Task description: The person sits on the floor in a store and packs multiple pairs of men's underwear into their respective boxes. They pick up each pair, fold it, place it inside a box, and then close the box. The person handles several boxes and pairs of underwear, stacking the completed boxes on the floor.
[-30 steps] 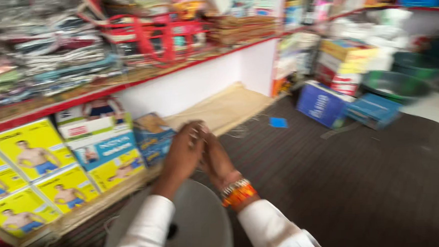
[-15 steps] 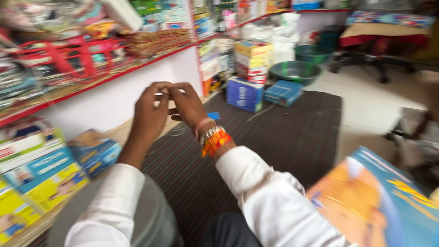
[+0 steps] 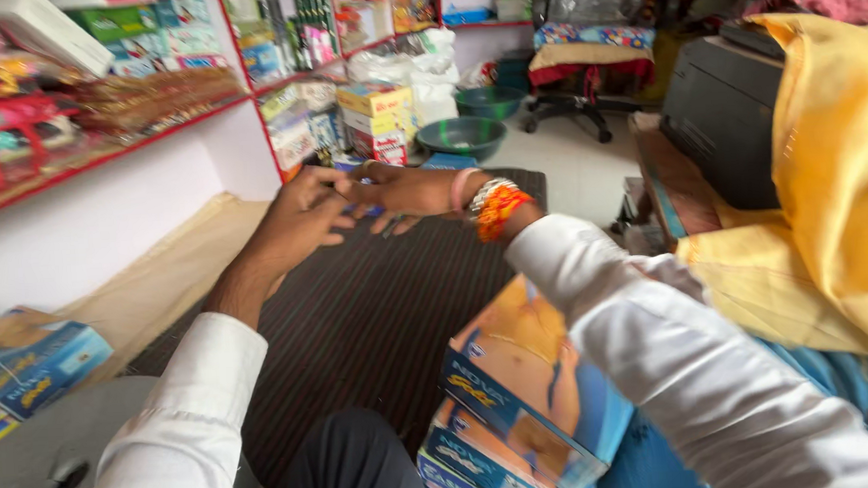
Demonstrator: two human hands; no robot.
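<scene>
My left hand and my right hand meet at the fingertips, held out over a dark striped mat. The left fingers curl against the right hand's fingers. A small blue patch shows between them; whether it is held or lies on the mat behind is unclear. Orange and white bands circle my right wrist. Both arms wear white sleeves.
Stacked blue and orange boxes stand by my knee. A yellow cloth hangs at the right. Red-edged shelves packed with goods line the left wall. Green basins, a chair and a grey round seat are nearby.
The view has swung right, bringing the yellow cloth, the boxes and the chair into sight. My hands stay joined at the fingers and have turned more sideways.
</scene>
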